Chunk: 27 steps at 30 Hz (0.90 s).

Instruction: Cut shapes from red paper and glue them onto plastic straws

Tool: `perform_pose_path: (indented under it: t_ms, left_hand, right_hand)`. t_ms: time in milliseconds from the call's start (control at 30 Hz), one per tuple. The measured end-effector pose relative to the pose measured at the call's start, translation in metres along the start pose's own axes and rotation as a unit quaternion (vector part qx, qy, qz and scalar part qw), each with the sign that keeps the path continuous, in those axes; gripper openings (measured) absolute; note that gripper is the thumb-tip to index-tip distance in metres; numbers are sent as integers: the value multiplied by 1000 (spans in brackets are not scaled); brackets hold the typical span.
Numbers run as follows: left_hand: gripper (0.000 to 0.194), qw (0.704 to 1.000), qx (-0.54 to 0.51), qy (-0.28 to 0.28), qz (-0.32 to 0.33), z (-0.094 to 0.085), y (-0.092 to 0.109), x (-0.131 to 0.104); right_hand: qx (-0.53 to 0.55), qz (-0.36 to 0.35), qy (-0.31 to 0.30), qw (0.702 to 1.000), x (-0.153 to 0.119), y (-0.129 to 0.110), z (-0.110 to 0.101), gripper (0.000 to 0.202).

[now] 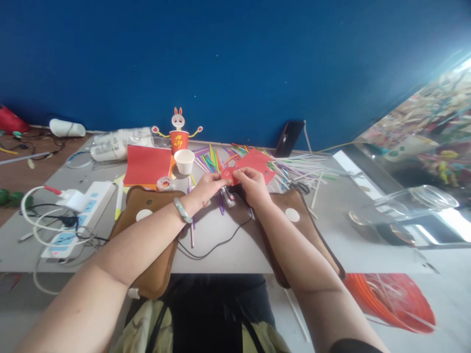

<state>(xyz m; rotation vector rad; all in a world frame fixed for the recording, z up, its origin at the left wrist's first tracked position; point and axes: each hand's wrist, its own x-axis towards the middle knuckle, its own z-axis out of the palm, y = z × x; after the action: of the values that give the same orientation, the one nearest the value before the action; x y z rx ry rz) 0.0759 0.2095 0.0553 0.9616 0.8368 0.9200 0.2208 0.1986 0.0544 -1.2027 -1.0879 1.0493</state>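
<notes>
Both hands meet over the middle of the table, holding a small red paper piece (228, 173) between them. My left hand (209, 189) pinches its left side, and my right hand (251, 184) grips its right side. Under and behind the hands lie coloured straws or sticks (210, 161) and a larger red sheet (256, 163). A white paper cup (184, 162) stands left of the hands, in front of a red cup (179, 142) with a rabbit head and two thin arms. A roll of clear tape (165, 184) lies near a red sheet (147, 165).
Brown padded bags (147, 245) lie beneath both forearms. A power strip (85, 215) with cables is at the left, near wrapped cups (123, 143). A phone (290, 139) leans against the wall. Scissors (300, 187) lie right of the hands; clear plastic containers (405, 206) are farther right.
</notes>
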Motion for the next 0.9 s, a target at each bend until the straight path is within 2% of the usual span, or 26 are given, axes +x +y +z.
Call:
perform_pose_path:
  t_ms: [167,900]
  left_hand:
    - [18,1000,-8,-11,26,-3,-5,3]
    - [22,999,-12,-11,36,-1,-3,-1]
  right_hand:
    - [-11,0,9,1000,0,-1,0,23]
    - [-9,-8,17,1000,2,2,2,26]
